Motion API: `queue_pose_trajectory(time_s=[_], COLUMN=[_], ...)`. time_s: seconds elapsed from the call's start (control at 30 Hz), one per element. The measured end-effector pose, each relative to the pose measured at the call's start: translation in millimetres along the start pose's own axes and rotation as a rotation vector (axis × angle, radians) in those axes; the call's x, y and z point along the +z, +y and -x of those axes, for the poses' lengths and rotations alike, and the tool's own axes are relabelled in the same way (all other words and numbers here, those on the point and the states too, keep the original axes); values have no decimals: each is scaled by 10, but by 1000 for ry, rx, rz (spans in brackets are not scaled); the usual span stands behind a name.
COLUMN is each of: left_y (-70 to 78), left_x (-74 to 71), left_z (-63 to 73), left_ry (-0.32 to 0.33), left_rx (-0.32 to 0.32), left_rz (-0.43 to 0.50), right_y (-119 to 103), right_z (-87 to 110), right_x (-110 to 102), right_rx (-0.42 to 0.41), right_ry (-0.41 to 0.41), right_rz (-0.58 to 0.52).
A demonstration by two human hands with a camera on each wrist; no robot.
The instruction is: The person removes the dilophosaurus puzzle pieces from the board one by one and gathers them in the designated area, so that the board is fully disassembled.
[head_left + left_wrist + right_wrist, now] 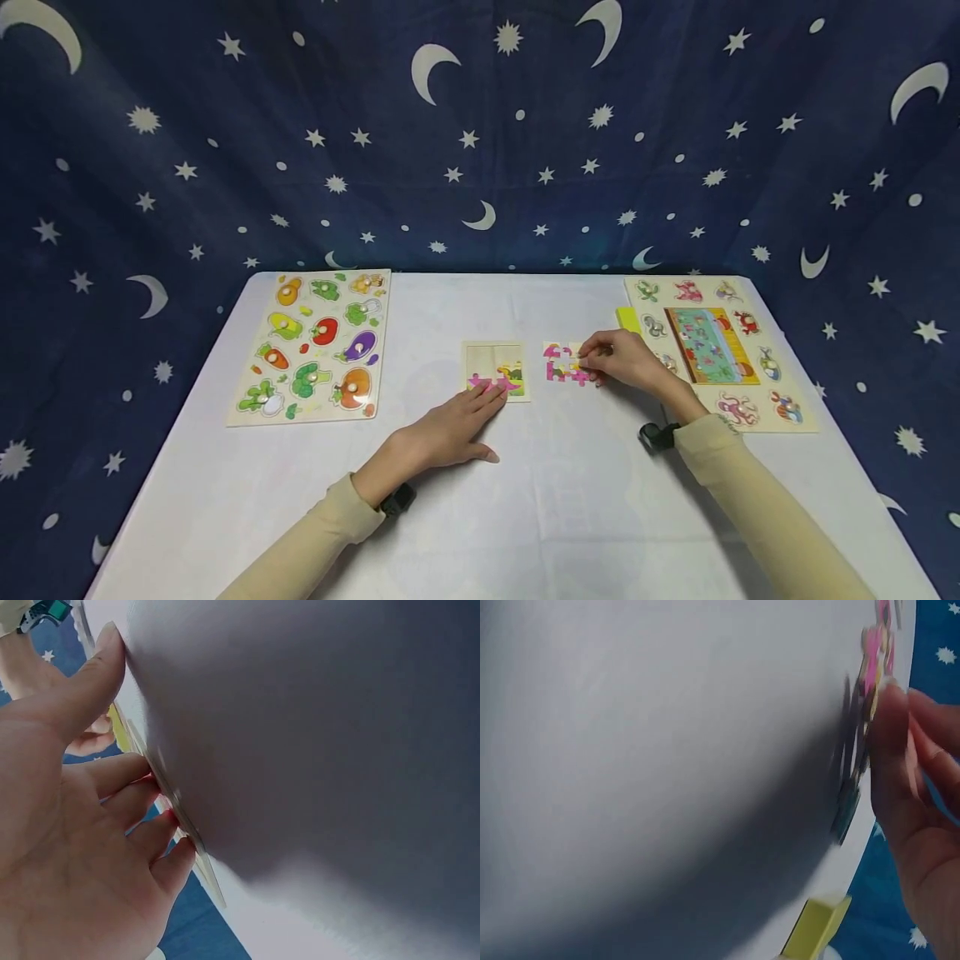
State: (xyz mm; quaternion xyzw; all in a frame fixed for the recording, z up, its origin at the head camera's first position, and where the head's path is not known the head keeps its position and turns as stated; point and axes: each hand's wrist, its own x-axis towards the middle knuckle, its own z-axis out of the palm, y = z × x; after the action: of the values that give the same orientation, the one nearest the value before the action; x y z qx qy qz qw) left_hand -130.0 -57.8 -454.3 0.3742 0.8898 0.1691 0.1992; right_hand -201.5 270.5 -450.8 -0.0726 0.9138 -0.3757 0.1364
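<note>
A small wooden puzzle tray (480, 358) lies mid-table, with pink, yellow and green jigsaw pieces (513, 375) in its lower part. My left hand (452, 427) rests its outstretched fingers on the tray's near edge and the pieces there. In the left wrist view those fingers (127, 787) reach over the board's edge. Right of the tray, several pink jigsaw pieces (555, 371) form a loose cluster. At its right side my right hand (622, 362) pinches a jigsaw piece between thumb and fingers; the fingers hide most of it. The right wrist view shows pieces (871, 660) by the thumb.
A vegetable peg puzzle board (307, 350) lies at the left. On the right is a sea-animal board (780, 404) with a picture panel (712, 346) on top. A yellow block (627, 319) stands beside that board, behind my right hand. A starry cloth (480, 167) hangs behind the table.
</note>
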Motion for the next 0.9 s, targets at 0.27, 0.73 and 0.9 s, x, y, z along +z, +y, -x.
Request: queue_pose_trajectory(time_s=[0.27,0.73,0.9], left_y=[15,26,41], left_x=[-23,-42,-26], left_z=[-5,-5,-4], left_ry=[-4,6,1], left_rx=[15,-13,-13], left_rz=[1,6,-3], right_y=[-205,-505,-552], right_z=[-102,-371,-413], right_x=[159,452,507], right_rx=[-92,-117,-117], right_ry=[-43,-148,-186], right_rz=[-60,-57,-2])
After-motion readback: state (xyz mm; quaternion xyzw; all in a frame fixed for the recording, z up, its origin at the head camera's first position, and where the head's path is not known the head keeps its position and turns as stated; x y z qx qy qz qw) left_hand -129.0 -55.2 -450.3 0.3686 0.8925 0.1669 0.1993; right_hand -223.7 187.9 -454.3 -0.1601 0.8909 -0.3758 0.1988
